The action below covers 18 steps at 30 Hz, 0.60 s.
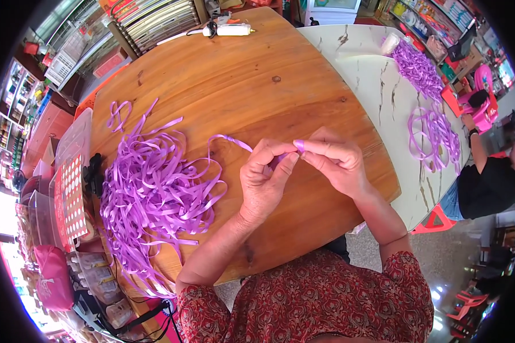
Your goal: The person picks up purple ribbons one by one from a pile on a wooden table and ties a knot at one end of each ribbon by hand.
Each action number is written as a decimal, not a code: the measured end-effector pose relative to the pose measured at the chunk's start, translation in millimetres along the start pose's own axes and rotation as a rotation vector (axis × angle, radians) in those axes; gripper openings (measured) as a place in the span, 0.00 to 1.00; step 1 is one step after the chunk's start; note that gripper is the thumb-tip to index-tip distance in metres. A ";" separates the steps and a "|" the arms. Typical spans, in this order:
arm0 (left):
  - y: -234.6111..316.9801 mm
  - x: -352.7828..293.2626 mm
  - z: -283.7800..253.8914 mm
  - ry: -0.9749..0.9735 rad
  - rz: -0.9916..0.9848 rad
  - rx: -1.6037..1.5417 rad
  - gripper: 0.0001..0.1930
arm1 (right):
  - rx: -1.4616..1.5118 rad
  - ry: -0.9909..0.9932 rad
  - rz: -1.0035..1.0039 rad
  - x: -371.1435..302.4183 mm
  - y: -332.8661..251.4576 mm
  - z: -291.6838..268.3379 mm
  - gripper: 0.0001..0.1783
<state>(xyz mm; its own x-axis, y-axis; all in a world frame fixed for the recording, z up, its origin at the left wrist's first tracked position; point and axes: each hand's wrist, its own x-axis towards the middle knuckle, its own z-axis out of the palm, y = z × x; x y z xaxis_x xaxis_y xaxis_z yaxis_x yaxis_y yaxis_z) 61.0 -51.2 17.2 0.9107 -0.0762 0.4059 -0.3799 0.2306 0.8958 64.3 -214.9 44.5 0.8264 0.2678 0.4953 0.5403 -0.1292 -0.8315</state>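
At left we see a red dotted panel (74, 194) beside the wooden desk (240, 86), then a tangled purple ribbon heap (154, 177) crowding that side. Over the middle, our left hand (264, 180) and right hand (340, 164), fingertips pinched together, hold a purple strand (299, 146). Rightward, ribbon loops (450, 143) lie on a marbled desk (360, 86) near a person (486, 190) in black.

A hand could pass over the wooden table (309, 74) from its right edge toward the far edge, where a white corded tool (229, 30) lies in the way. Toward the left edge, a purple ribbon heap (154, 183) blocks passage; a ribbon strand (234, 140) spans the gap to the left hand (267, 177). Both forearms (217, 251) cross the near edge.
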 end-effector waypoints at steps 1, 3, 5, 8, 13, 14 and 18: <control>-0.9 -0.1 0.3 0.007 0.008 0.013 0.08 | -0.158 0.016 -0.088 0.2 -0.5 0.3 0.16; -2.5 -1.1 1.8 0.012 0.016 0.025 0.08 | -0.326 0.034 -0.213 1.7 3.1 -0.1 0.17; -3.2 -3.1 3.9 0.044 -0.058 -0.014 0.07 | -0.491 0.051 -0.338 2.3 2.5 1.9 0.19; -10.0 -5.2 1.6 0.077 -0.049 -0.009 0.06 | -0.624 0.055 -0.380 0.7 -1.0 8.3 0.19; -6.3 -5.3 0.7 0.059 -0.037 0.008 0.04 | -0.403 0.044 -0.126 -1.2 -3.3 6.5 0.13; -4.6 -5.2 0.4 0.047 -0.057 0.007 0.03 | -0.402 0.044 -0.123 -1.2 -3.9 5.8 0.13; 8.3 -5.0 4.6 0.042 -0.155 -0.149 0.02 | 0.181 -0.014 0.242 -1.4 -2.0 2.7 0.12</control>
<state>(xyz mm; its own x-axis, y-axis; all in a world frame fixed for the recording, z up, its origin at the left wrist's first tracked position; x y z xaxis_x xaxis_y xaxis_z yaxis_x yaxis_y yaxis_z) 52.5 -53.4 23.5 0.9636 -0.0819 0.2545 -0.2094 0.3606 0.9089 61.6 -212.4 44.8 0.9246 0.2631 0.2753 0.2902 -0.0186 -0.9568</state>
